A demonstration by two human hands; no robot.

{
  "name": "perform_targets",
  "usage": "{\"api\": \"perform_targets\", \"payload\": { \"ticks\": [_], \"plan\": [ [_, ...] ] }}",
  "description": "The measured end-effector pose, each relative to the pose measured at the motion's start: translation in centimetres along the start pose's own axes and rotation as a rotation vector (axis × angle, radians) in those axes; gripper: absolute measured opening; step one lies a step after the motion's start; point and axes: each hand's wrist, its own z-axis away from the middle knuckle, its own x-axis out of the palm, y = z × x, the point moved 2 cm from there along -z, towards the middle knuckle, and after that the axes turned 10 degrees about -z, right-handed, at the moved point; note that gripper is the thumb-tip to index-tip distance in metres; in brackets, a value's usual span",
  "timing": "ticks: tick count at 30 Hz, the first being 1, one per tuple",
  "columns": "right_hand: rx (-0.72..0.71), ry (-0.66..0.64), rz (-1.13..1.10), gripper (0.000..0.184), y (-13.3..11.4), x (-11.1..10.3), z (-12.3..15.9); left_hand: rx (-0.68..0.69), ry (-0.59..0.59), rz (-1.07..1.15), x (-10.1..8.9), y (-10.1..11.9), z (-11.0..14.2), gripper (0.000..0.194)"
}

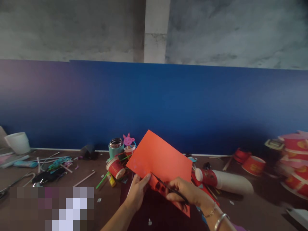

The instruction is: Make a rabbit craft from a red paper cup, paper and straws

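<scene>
At the far left of the table (255, 211), a white cup (19, 143) stands near the blue panel (154, 106). To the right of it and nearer lie thin straws, a black bundle (49, 175) and some turquoise scraps (58, 163). One pale pink straw (84, 179) lies apart from them, to their right. Next comes a teal thermos (116, 148), upright and without lid, and just in front of it a red paper cup (115, 168) is lying on its side. Near this cup are a green straw (102, 180) and a small yellow tube (111, 180). A pink animal figure (128, 140) shows just right of the thermos.

In the middle, the left hand (139, 192) pinches the lower left edge of an orange-red sheet (163, 154), with the thumb on top. The sheet is held tilted above the table. The right hand (183, 191) is closed around black scissors (178, 193), whose tip points toward the left thumb, over the lower part of the sheet. How far the blades are parted, I cannot tell.

Farther right, a white cylinder (237, 183) with a red printed part lies on its side. Behind it is a red paper bowl (253, 165), and at the right edge there are blurred stacks of red paper bowls (297, 179).
</scene>
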Motion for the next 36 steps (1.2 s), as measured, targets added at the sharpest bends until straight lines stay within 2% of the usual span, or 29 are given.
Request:
{"api": "perform_targets", "payload": {
  "ticks": [7, 14, 18, 20, 22, 25, 27, 30, 36],
  "plan": [
    [-0.038, 0.005, 0.025, 0.013, 0.8, -0.1, -0.7, -0.057, -0.048, -0.033, 0.8, 0.3, 0.6, 0.036],
    [-0.046, 0.012, -0.004, 0.017, 1.3, 0.0, -1.1, -0.078, -0.116, -0.081, 0.7, -0.1, 0.6, 0.027],
    [-0.037, 0.019, -0.009, 0.013, 1.5, 0.1, -1.2, -0.095, -0.154, -0.071, 0.8, -0.5, 0.7, 0.029],
    [-0.035, 0.035, 0.007, 0.010, 1.4, 0.0, -1.2, -0.111, -0.109, -0.057, 0.6, -0.7, 0.6, 0.032],
    [-0.022, 0.050, 0.036, 0.009, 1.3, 0.0, -1.1, -0.110, 0.002, -0.013, 0.1, -0.9, 0.2, 0.033],
    [0.014, 0.059, 0.052, 0.010, 1.3, 0.1, -1.0, -0.033, 0.192, 0.065, -0.7, -0.9, -0.5, 0.035],
    [0.026, 0.066, 0.037, 0.012, 1.2, 0.2, -1.0, 0.011, 0.252, 0.063, -1.0, -0.8, -0.8, 0.039],
    [0.019, 0.056, 0.029, 0.017, 1.3, 0.4, -1.1, 0.009, 0.245, 0.042, -0.9, -0.6, -0.8, 0.042],
    [-0.036, 0.037, 0.061, 0.015, 1.4, 0.6, -1.3, -0.043, 0.182, 0.112, -0.3, -0.5, -0.1, 0.035]
  ]
}}
